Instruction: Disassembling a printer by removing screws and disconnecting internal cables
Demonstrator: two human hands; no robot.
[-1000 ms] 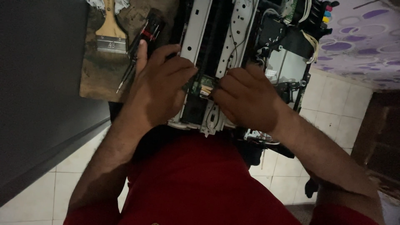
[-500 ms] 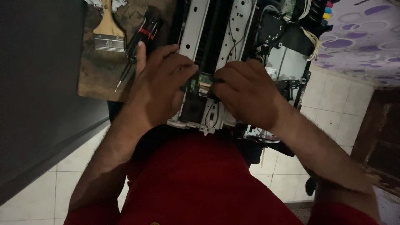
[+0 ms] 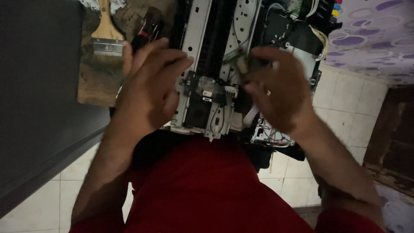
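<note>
resting on the person's lap, the printer [image 3: 215, 64] sits open. left hand [image 3: 148, 88] spread at 9 o'clock; right hand [image 3: 276, 92] pinching a small part [image 3: 248, 64] at 3. thin wires [image 3: 269, 136] might snap if tugged.

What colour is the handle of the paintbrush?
The paintbrush has a light, tan wooden handle with a silver metal band, seen in the head view.

— Which colours are seen at twelve o'clock?
— White and black on the opened printer [image 3: 202, 39]; a pale wooden handle on the paintbrush [image 3: 105, 30].
— And at two o'clock?
— A lilac cloth [image 3: 371, 34] patterned with purple ovals.
</note>
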